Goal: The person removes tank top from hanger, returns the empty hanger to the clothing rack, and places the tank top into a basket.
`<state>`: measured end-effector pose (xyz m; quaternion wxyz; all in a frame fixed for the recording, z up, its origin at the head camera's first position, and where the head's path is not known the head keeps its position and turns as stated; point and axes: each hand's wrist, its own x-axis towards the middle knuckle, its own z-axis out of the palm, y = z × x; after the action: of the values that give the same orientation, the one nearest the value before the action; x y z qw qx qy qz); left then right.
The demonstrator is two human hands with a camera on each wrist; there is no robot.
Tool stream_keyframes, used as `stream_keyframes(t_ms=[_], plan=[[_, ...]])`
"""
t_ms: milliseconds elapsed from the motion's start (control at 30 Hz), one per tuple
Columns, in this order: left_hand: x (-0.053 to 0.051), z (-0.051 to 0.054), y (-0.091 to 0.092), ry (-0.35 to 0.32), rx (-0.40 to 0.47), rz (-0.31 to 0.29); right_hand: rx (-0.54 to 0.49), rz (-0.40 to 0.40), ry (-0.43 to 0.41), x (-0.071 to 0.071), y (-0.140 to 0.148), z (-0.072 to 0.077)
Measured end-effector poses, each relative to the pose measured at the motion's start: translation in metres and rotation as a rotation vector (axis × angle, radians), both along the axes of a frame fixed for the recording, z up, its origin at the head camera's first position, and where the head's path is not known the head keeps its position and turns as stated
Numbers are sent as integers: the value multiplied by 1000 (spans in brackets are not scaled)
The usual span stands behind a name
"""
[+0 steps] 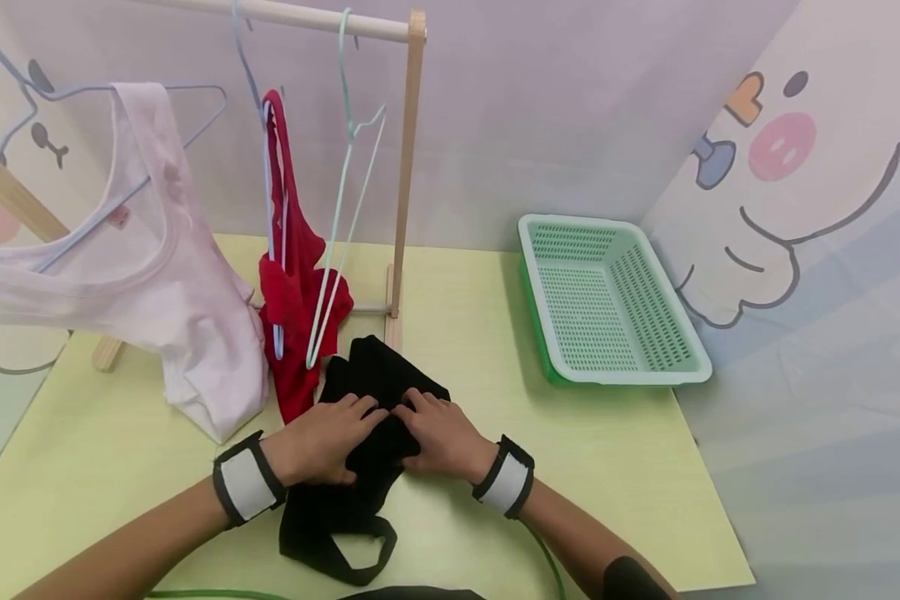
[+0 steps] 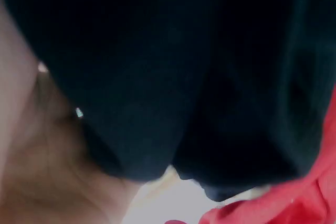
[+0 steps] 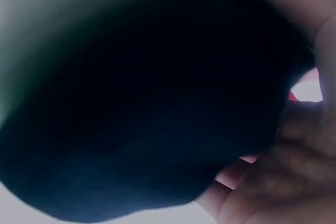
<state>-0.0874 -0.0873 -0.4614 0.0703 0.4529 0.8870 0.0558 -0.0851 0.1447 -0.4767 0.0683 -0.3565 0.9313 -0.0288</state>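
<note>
A black garment (image 1: 375, 375) with a strap loop at its lower end lies bunched on the table, below the rack. The left hand (image 1: 328, 437) grips its left side and the right hand (image 1: 442, 433) grips its right side, fingertips nearly meeting over the middle. In the left wrist view the black cloth (image 2: 157, 77) hangs beside the left palm (image 2: 58, 166). The right wrist view has dark cloth (image 3: 136, 119) held against the right hand (image 3: 289, 166); some fingertips are hidden behind it.
From the rack's rod (image 1: 307, 17) hang a white tank top (image 1: 195, 333) on a blue hanger, a red garment (image 1: 292, 308) on another, and a bare mint hanger (image 1: 330, 258). A green and white basket (image 1: 630, 375) stands at the right. A green cord (image 1: 547, 558) runs near the front edge.
</note>
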Motion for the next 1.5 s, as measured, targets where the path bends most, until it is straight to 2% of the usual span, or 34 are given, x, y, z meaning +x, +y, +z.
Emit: stream_keyframes(t_ms=[133,300,400,500,600,667,933,1033,1167,1333,1500], plan=[[0,-2,4,-7,39,-43,-42,5,-3,3,2,-2],[-6,-2,10,-106,84,-50,-145,-34,-96,7,13,-3],[-11,2,14,-155,129,-42,-228,-85,-181,9,20,1],[-14,11,19,-165,176,-33,-311,-132,-232,9,30,9],[-19,25,29,-133,236,-27,-385,-174,-221,7,44,24],[-23,34,37,-89,274,-25,-438,-197,-195,5,55,36],[-47,59,88,166,432,-33,-572,-274,-47,-5,105,81],[-54,70,111,206,502,-24,-599,-331,24,-7,126,98],[-63,90,143,242,576,-27,-655,-433,94,-6,150,122],[-78,115,183,343,596,-46,-713,-514,196,-8,176,152],[-97,134,223,424,607,-31,-744,-534,360,-21,199,172]])
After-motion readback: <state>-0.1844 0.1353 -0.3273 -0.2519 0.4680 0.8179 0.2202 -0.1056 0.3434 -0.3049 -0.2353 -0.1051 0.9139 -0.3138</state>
